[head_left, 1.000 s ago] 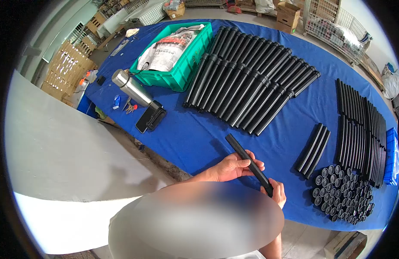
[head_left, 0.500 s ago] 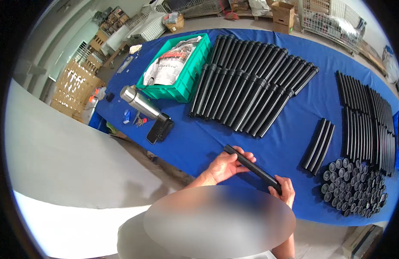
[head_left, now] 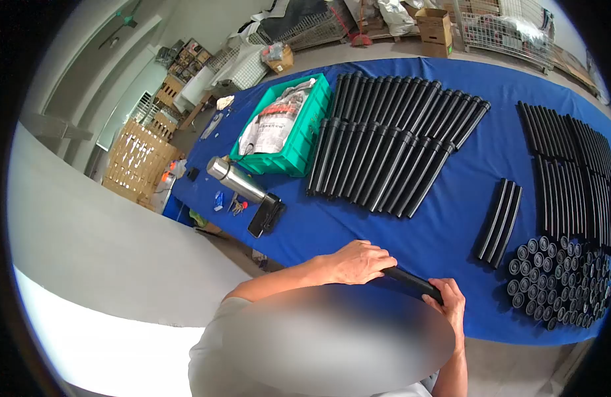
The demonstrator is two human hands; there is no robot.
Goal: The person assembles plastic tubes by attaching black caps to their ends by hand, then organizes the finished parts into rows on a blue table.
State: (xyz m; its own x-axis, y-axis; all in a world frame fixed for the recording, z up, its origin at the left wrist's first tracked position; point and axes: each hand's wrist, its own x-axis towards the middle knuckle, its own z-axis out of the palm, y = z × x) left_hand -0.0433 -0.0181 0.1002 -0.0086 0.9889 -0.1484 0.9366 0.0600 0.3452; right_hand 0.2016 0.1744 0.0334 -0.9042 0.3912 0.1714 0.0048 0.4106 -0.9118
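In the head view a black tube [head_left: 413, 281] lies slanted between my two hands, close to the table's near edge. My left hand [head_left: 360, 263] is closed over the tube's left end, its back turned up, hiding that end. At the other end, my right hand [head_left: 449, 299] grips the tube with bent fingers. Three loose black tubes [head_left: 498, 223] lie side by side to the right. Beyond my hands, collared black tubes [head_left: 385, 155] rest in two overlapping rows. A cluster of round black caps [head_left: 537, 278] sits at the near right.
Plain black tubes [head_left: 563, 198] lie in rows at the far right of the blue cloth [head_left: 444, 221]. A green crate [head_left: 279, 162] with newspaper [head_left: 276, 126] stands at the back left. Before it are a steel flask [head_left: 236, 180], a black phone [head_left: 262, 218] and keys [head_left: 238, 205].
My left hand has turned from an open-palmed hold under the tube to a closed grip over its left end. My right hand still holds the other end. The camera view has shifted slightly.
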